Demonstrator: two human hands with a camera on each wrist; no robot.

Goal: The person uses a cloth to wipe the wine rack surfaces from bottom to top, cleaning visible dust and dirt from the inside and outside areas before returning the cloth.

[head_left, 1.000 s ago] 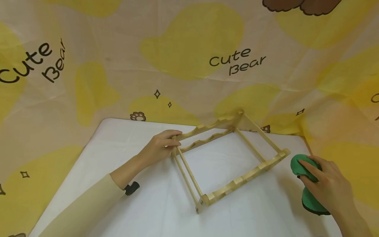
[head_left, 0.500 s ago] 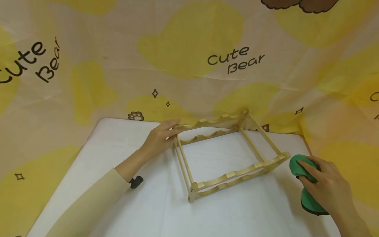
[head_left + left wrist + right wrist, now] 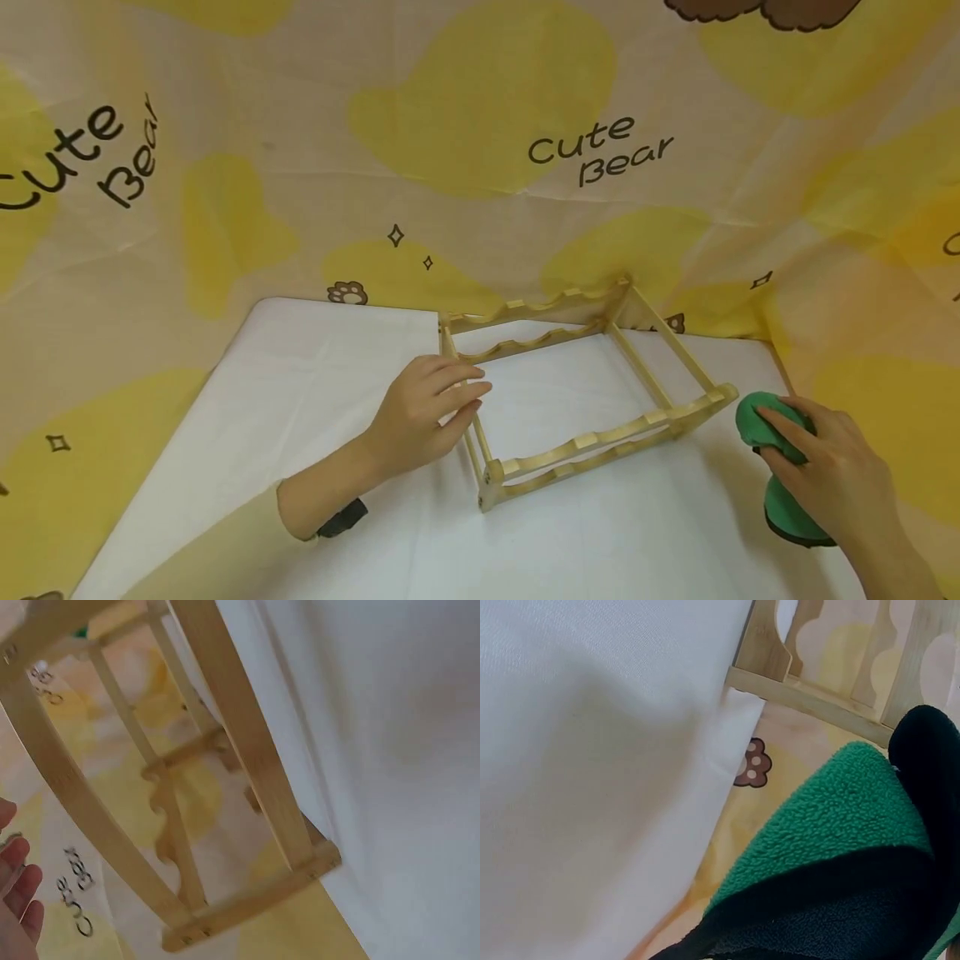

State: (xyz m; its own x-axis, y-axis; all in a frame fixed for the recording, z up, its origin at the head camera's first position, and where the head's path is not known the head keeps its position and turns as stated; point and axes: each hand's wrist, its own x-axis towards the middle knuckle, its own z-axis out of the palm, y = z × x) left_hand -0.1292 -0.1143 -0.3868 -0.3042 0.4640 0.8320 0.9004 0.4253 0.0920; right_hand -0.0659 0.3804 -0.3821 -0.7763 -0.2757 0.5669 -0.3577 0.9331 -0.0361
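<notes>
A pale wooden rack (image 3: 545, 456) with scalloped rails stands on the white-covered table in the head view. In front of its left end hovers my left hand (image 3: 414, 414), fingers loosely bent and holding nothing. The left wrist view shows those fingertips (image 3: 24, 889) apart from the rack's curved end bars (image 3: 247, 742). Off the rack's right end, my right hand (image 3: 840, 467) grips a folded green cloth (image 3: 767, 421) with dark edging. Close up in the right wrist view, the fuzzy cloth (image 3: 840, 814) shows a dark underside; the fingers are hidden there.
A yellow-patterned fabric backdrop (image 3: 465, 92) hangs behind the table and along both sides. The white tabletop (image 3: 322, 350) ends at the backdrop, close behind the rack's far rail. A dark strap (image 3: 343, 518) is on the left wrist.
My left hand has let go of the rack's far left corner and come nearer. Before that, the rack turned slightly, its near left corner moving back. The right hand stays put with the cloth.
</notes>
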